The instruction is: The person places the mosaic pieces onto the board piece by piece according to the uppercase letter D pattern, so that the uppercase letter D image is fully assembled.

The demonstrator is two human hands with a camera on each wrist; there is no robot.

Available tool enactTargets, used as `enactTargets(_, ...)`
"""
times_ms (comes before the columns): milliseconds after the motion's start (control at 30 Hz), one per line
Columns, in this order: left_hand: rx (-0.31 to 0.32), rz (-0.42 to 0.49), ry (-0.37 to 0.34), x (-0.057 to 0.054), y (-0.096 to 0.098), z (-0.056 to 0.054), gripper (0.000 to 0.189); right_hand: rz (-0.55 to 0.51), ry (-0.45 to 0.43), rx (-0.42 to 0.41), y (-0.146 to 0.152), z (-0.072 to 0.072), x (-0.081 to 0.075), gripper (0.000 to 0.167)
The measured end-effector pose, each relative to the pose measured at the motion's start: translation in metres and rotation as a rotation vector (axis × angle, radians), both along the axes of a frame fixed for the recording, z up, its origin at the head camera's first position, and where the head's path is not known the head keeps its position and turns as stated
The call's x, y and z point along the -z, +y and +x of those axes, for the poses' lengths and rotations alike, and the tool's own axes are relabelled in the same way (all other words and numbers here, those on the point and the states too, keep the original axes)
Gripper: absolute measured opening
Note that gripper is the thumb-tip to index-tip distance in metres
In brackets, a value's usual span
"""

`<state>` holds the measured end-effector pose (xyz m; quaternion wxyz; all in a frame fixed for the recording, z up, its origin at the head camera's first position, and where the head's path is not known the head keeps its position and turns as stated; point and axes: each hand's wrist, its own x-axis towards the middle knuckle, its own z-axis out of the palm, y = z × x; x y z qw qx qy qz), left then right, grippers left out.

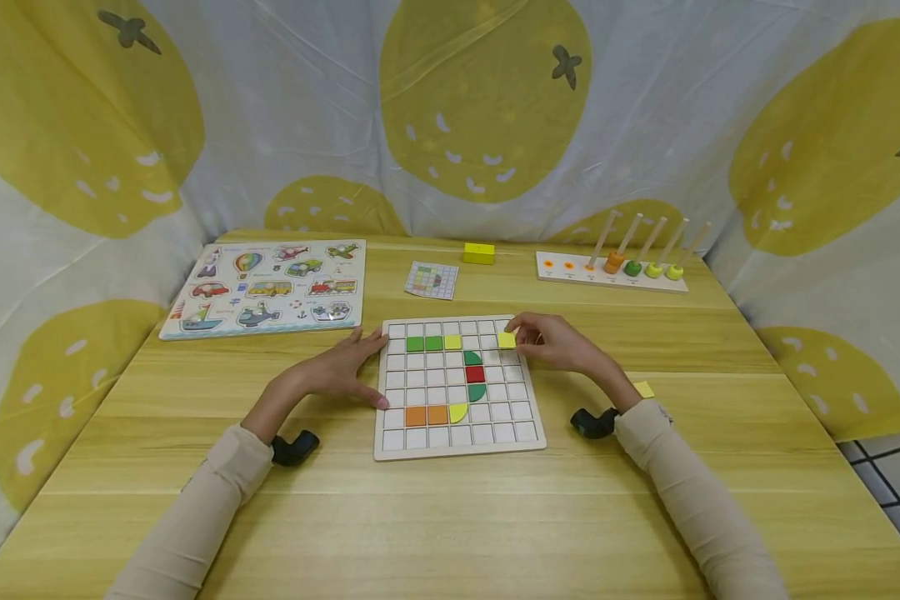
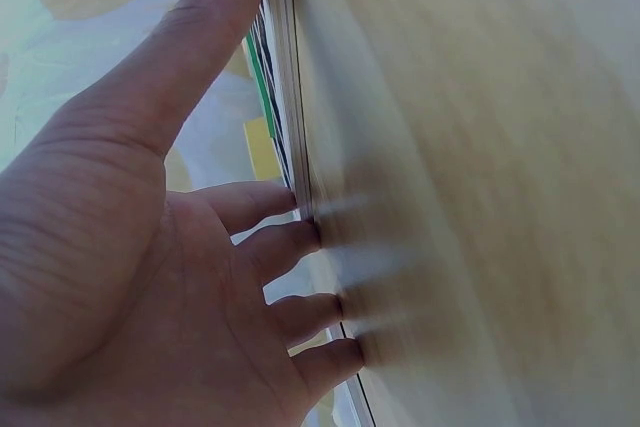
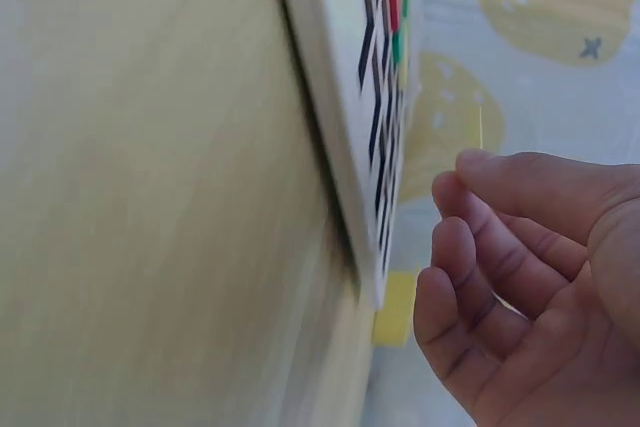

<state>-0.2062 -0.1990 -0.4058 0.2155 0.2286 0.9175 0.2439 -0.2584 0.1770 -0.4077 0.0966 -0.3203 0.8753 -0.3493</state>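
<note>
A white grid board [image 1: 427,450] lies flat in the middle of the table. On it sit green squares [image 1: 424,343], a yellow square [image 1: 452,342], green quarter-rounds [image 1: 477,392], a red square [image 1: 476,374], orange squares [image 1: 426,415] and a yellow quarter-round [image 1: 458,412]. My right hand [image 1: 558,342] pinches a yellow square tile [image 1: 506,340] between thumb and finger above the board's upper right. In the right wrist view that tile [image 3: 481,129] appears edge-on. At the board's left edge my left hand [image 1: 337,368] rests with fingers spread, thumb and fingertips touching the rim.
A vehicle puzzle board [image 1: 270,287] lies at the back left. Behind the grid are a small pattern card [image 1: 431,280] and a yellow block [image 1: 479,253]. A pegged counting stand [image 1: 611,273] is at the back right. One yellow piece [image 1: 645,389] lies by the right forearm.
</note>
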Motion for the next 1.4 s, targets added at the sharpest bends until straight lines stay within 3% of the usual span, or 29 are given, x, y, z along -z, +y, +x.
enactTargets(867,0.000,-0.006,0.001,0.001,0.000,0.000,0.110,0.030,-0.029,-0.222,-0.070,0.018,-0.005,0.023)
enactTargets(1400,-0.010,-0.008,-0.005,0.000,0.000,0.000,0.109,0.152,-0.033,-0.323,-0.107,0.028,-0.007,0.021)
